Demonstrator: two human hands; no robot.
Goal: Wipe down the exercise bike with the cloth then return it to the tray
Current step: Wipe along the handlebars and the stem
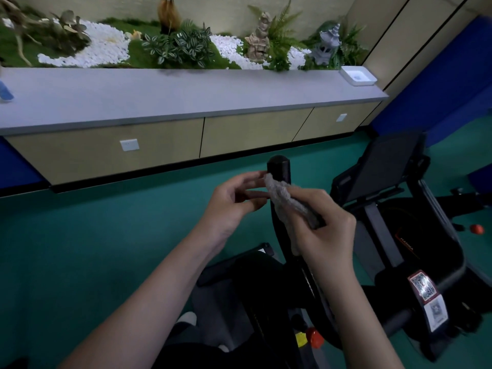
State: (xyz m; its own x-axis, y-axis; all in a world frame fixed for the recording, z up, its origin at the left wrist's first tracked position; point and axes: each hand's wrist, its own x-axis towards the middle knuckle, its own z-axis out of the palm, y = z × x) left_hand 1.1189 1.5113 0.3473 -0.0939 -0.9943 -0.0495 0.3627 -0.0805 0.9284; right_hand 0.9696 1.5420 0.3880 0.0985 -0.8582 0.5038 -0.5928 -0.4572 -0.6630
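Right hand (327, 235) bunches cloth (287, 201) on bar (278, 165)

Its fingers (343, 222) clench the grey cloth, centre frame; left fingers (250, 179) hang loose beside it, gripping nothing. Soft, light, nubby: it should crumple anywhere, best held bunched. Bike (426, 249) looks hard, matte. White tray (358, 75) sits upper right on the bench (186, 94).

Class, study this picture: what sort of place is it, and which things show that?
Probably a small indoor gym or fitness corner: an exercise bike stands on a green sports-type floor, beside a long counter with a decorative plant-and-pebble display.
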